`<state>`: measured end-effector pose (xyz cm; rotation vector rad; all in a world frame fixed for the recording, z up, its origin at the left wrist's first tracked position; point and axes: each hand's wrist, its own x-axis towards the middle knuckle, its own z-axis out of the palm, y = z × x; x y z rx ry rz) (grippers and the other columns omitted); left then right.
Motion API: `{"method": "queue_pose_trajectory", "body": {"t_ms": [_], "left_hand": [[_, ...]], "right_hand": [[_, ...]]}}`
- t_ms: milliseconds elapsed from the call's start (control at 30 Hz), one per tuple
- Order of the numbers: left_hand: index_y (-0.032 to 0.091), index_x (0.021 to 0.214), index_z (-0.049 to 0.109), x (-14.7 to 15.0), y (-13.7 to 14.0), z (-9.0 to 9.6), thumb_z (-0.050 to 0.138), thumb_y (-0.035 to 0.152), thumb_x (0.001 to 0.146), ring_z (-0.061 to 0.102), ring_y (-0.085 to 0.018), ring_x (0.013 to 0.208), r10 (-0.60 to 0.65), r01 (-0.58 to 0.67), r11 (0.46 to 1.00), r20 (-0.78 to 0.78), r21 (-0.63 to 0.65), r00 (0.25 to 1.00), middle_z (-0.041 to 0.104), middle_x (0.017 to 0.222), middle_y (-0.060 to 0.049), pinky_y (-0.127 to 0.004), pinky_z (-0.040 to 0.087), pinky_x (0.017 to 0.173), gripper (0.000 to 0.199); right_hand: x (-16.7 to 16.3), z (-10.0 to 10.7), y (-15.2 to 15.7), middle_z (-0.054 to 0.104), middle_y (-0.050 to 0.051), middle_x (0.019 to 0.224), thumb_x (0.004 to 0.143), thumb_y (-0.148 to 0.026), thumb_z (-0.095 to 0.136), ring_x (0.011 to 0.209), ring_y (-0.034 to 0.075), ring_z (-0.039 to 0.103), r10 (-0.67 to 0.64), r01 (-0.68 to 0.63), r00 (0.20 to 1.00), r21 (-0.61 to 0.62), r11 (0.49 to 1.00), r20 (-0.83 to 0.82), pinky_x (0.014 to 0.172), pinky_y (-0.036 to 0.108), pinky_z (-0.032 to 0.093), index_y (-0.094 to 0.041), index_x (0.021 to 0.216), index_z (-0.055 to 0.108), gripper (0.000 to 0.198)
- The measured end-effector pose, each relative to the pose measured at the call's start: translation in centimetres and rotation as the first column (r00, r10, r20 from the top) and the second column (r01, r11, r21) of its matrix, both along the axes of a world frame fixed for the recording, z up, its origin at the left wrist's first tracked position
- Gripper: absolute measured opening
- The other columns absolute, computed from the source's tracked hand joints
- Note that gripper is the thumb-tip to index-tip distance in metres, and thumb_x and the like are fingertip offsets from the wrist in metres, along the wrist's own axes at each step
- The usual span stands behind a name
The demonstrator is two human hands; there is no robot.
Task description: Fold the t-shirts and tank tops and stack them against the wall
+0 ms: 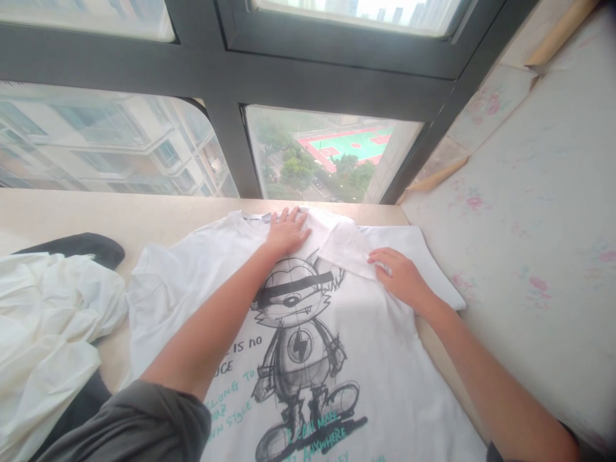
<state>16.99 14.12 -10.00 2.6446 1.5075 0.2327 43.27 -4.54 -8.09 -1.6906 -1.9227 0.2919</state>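
Note:
A white T-shirt (pixel 366 346) lies spread out, its collar toward the window. On its front is a dark sketched cartoon figure with black and green lettering. My left hand (pixel 289 232) rests flat beside the collar, fingers spread over the shoulder. My right hand (pixel 402 279) has its thumb and fingers closed at the hem of the right-side sleeve (pixel 346 247), which is folded inward over the shirt's front. The left-side sleeve (pixel 154 269) lies loosely outward. Beneath the shirt's right side, a folded white cloth (pixel 423 260) shows in part.
A crumpled cream garment (pixel 52 321) and dark cloth (pixel 91 247) lie at the left on the pale sill (pixel 29 215). Dark window frames (pixel 308 80) stand along the back. A floral-papered wall (pixel 539 212) with peeling edges bounds the right.

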Motion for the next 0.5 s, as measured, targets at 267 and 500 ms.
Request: {"method": "queue_pose_trajectory", "body": {"t_ms": [267,500], "left_hand": [[0.017,0.111,0.062,5.5,-14.2,6.0,0.043,0.02,0.091,0.058,-0.025,0.102,-0.311,0.303,0.947,0.068,0.103,0.948,0.063,0.11,-0.013,-0.04,0.049,0.084,0.027],[0.019,0.099,0.065,12.8,-37.3,3.0,0.053,0.023,0.095,0.063,-0.019,0.078,-0.782,0.781,0.621,0.129,0.072,0.61,0.065,0.088,-0.01,-0.031,0.051,0.06,0.014]], "right_hand": [[1.7,2.4,8.3,0.072,0.007,0.109,0.087,-0.025,0.053,0.095,0.019,0.065,-0.201,0.202,0.979,-0.178,0.963,0.024,0.088,0.031,0.049,-0.017,0.107,0.069,0.027],[-0.3,3.0,17.2,0.07,0.009,0.118,0.087,-0.03,0.062,0.104,0.022,0.064,-0.046,0.125,0.979,-0.409,0.904,0.198,0.087,0.028,0.047,-0.018,0.123,0.064,0.038]]}}
